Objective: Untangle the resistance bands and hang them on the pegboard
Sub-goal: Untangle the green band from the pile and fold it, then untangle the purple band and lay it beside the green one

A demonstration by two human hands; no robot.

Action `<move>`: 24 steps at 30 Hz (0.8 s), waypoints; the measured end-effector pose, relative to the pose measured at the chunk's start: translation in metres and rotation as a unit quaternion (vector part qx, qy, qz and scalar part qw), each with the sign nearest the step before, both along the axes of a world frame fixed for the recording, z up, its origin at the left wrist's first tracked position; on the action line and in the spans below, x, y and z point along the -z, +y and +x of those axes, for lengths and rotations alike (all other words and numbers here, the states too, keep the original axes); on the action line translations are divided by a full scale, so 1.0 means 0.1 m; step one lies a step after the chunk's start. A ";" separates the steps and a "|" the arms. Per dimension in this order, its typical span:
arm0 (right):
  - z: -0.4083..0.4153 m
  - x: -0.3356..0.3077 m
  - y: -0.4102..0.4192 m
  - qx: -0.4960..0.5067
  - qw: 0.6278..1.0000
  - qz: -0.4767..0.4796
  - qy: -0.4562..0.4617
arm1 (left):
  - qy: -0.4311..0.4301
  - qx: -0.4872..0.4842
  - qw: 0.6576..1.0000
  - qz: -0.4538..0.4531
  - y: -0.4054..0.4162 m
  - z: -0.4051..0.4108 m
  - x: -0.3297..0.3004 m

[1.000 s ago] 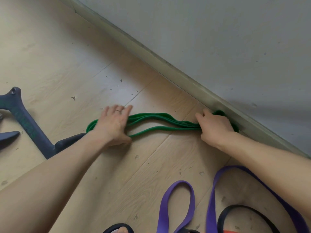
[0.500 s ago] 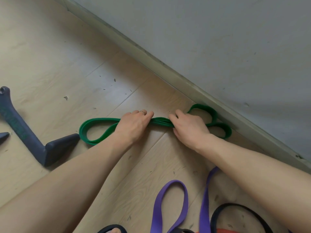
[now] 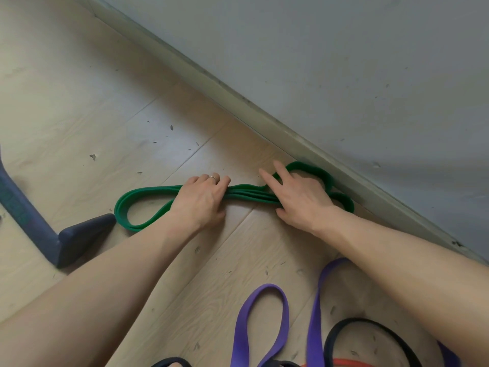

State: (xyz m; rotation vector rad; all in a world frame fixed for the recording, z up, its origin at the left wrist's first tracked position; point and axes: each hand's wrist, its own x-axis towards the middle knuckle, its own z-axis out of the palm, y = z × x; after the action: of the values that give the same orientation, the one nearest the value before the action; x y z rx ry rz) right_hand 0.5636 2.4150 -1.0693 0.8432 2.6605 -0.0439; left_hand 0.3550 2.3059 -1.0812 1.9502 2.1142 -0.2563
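While the purple band point(image 3: 260, 324) and black band point(image 3: 370, 329) wait nearest on the floor point(image 3: 79, 107), the left hand point(image 3: 199, 201) grips the folded green band point(image 3: 248, 193) and the right hand point(image 3: 301, 200) pins it with straight fingers, probably gathering it for hanging, beside the wall point(image 3: 344, 62).

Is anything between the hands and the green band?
No. Both hands are already on the green band: the left hand grips its bunched middle, and the right hand rests on it near the wall. The pegboard is not in view.
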 end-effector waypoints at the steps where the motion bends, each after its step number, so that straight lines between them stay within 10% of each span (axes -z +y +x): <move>1: 0.00 0.00 -0.02 -0.006 1.000 0.003 0.006 | 0.001 0.001 1.000 0.002 0.01 0.01 -0.01; 12: 0.54 -0.10 -0.58 0.175 0.959 -0.002 0.221 | 0.022 0.163 0.981 0.107 -0.17 0.78 -0.26; 18: 1.30 -0.02 -1.19 0.250 0.961 -0.082 0.082 | -0.085 0.238 0.967 -0.039 -0.65 1.50 -0.20; 24: 1.56 -0.19 -1.41 0.119 0.991 -0.054 -0.023 | -0.053 0.223 0.956 -0.184 -0.73 1.81 -0.44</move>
State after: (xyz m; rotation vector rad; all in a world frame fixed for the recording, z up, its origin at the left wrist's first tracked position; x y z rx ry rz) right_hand 0.7194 2.2739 -1.0500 1.1056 2.4760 -0.2230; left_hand 0.5361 2.2333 -1.0375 2.1198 1.4113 -0.5687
